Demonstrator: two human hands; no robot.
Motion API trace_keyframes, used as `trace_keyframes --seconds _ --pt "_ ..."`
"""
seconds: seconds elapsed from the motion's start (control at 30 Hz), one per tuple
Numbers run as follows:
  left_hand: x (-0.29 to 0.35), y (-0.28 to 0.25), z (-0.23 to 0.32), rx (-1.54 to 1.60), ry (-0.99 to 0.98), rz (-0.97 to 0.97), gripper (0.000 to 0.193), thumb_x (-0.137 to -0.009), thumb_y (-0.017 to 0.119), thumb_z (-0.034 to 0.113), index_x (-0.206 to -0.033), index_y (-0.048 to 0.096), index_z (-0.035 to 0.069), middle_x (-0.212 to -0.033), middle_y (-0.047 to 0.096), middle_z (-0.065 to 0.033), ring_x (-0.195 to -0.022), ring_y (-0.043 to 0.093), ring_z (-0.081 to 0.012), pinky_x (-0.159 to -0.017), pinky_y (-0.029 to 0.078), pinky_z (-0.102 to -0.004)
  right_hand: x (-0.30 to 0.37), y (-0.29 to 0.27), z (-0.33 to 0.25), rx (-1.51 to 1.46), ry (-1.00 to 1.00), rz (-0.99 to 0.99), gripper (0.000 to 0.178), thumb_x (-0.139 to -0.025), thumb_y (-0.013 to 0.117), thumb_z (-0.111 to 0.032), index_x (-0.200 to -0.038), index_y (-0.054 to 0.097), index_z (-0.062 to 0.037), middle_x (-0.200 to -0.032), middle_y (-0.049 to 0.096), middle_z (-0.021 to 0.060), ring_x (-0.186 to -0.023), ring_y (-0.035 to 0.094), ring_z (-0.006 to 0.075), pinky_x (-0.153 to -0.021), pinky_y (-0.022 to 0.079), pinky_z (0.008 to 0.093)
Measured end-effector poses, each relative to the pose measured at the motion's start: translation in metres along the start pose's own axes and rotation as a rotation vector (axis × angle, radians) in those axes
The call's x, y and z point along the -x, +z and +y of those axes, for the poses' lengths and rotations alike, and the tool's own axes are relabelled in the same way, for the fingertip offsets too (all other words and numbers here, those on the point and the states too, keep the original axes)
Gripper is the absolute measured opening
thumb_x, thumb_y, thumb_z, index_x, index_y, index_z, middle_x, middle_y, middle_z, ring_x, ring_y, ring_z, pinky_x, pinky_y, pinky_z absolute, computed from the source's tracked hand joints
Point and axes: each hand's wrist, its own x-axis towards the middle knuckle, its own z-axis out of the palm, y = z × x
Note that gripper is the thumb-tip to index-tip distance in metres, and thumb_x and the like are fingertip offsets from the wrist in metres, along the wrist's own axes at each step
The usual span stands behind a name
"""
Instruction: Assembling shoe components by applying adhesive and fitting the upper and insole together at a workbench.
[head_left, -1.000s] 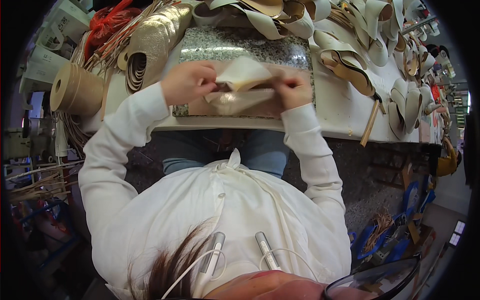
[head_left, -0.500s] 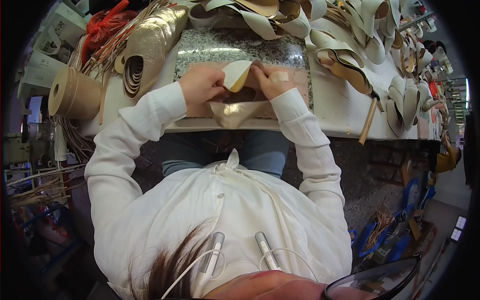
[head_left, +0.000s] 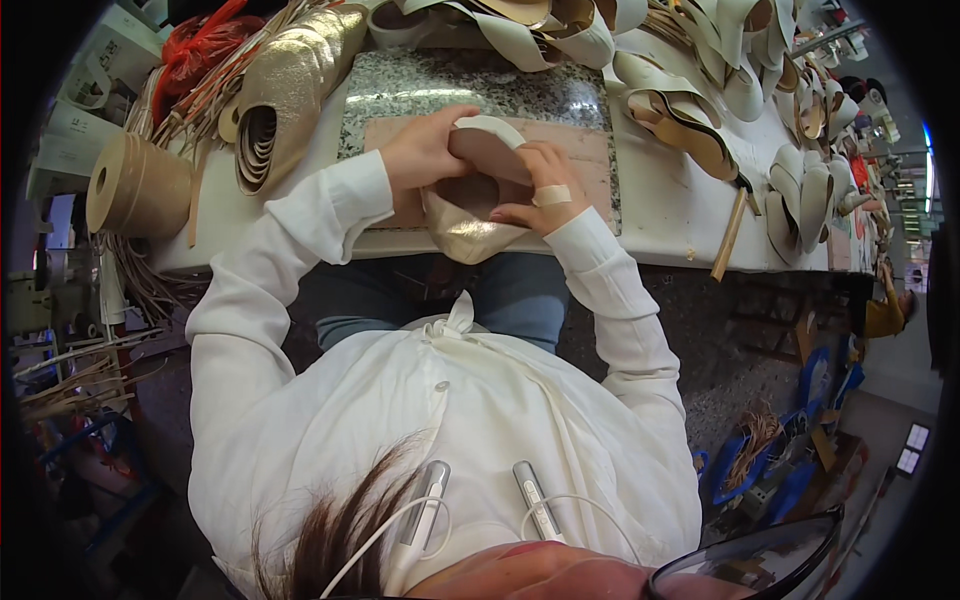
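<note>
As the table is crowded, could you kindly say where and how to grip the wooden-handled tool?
Probably the near end of its wooden handle, with the right hand, once free, from the front of the table: the slim handle lies bare and appears to jut past the edge, while the dark head sits close to a tan shoe piece.

Left elbow (head_left: 215, 318) and right elbow (head_left: 655, 362) bent, out to the sides. Left forearm (head_left: 300, 228) slants up and right, right forearm (head_left: 602, 270) up and left, both sleeved. Left hand (head_left: 425, 158) and right hand (head_left: 552, 185) close together ahead of torso (head_left: 445, 400), both gripping. Left fingers partly hidden. Right fingers (head_left: 536, 156) curled, right thumb (head_left: 512, 213) apart below them, pointing left
</note>
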Motion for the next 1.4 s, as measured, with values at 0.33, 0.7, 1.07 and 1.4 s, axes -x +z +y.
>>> trace_keyframes --seconds 0.33,0.7,1.07,1.4 --pt "-0.014 0.010 -0.004 -0.241 0.257 -0.188 0.019 -0.070 0.070 0.011 -0.084 0.061 0.001 -0.088 0.062 -0.0176 -0.086 0.060 -0.0353 -0.073 0.048 -0.0411 -0.003 -0.006 -0.012 0.017 0.256 -0.156 0.029 -0.062 0.080 -0.017 -0.083 0.063 -0.0076 -0.093 0.062 0.0085 -0.098 0.052 0.0290 -0.083 0.042 0.0409" --pt "-0.024 0.007 0.011 -0.536 0.066 -0.209 0.026 -0.075 0.072 0.023 -0.087 0.065 0.001 -0.085 0.065 -0.0190 -0.081 0.062 -0.0365 -0.071 0.048 -0.0414 0.003 0.018 0.004 -0.035 0.285 0.083 0.015 -0.065 0.062 -0.001 -0.079 0.061 -0.0038 -0.087 0.059 0.0146 -0.082 0.056 0.0344 -0.071 0.046 0.0437" --pt "-0.024 0.005 0.030 -0.651 -0.042 -0.093 0.041 -0.070 0.073 0.043 -0.085 0.067 0.006 -0.080 0.067 -0.0156 -0.078 0.064 -0.0353 -0.069 0.049 -0.0437 0.025 0.000 -0.008 0.108 -0.312 0.368 0.032 -0.072 0.062 0.002 -0.102 0.062 -0.0061 -0.099 0.061 0.0104 -0.090 0.060 0.0290 -0.080 0.042 0.0412" --pt "-0.041 -0.014 0.032 -0.651 0.024 -0.274 0.032 -0.070 0.075 0.024 -0.097 0.070 0.007 -0.088 0.068 -0.0177 -0.088 0.066 -0.0334 -0.078 0.051 -0.0403 0.030 -0.019 -0.014 0.177 -0.144 -0.246 0.047 -0.086 0.061 -0.025 -0.130 0.053 -0.0106 -0.137 0.047 0.0047 -0.127 0.043 0.0215 -0.102 0.030 0.0463"
